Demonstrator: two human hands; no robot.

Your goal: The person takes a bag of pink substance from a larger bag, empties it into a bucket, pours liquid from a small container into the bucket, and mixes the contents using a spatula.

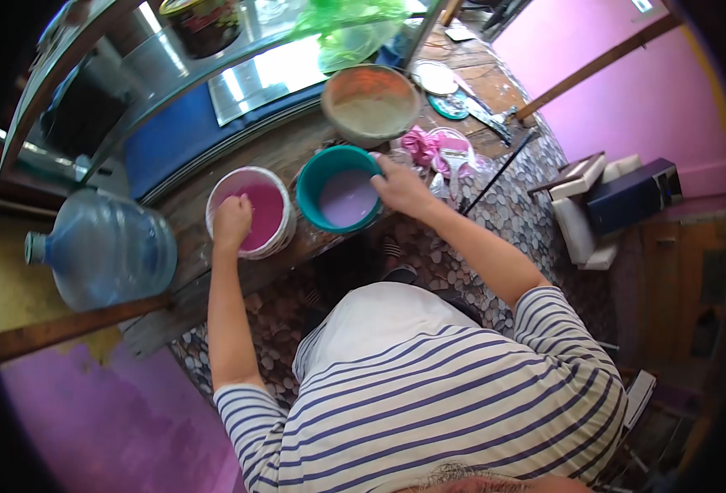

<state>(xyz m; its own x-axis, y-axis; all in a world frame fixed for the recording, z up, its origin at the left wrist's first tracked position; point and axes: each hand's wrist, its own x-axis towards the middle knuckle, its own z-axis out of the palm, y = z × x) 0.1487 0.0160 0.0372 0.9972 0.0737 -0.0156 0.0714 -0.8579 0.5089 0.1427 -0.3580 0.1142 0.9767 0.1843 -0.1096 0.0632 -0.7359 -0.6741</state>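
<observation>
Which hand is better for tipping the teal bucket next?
Probably the right hand, because it's on the rim of the teal bucket. The left hand is at the white bucket instead.

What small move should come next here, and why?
Perhaps ease the teal bucket back, kept level: it looks close to the front of the bench, it's open with lilac liquid inside, and the right hand holds its rim.

Water jug: on its side, left of the paint pail
Paint pail: on the wooden bench, left of the paint bucket
Paint bucket: before the basin
Paintbrush: right of the paint bucket
Round lid: right of the basin
Glass cabinet: behind the paint pail
</observation>
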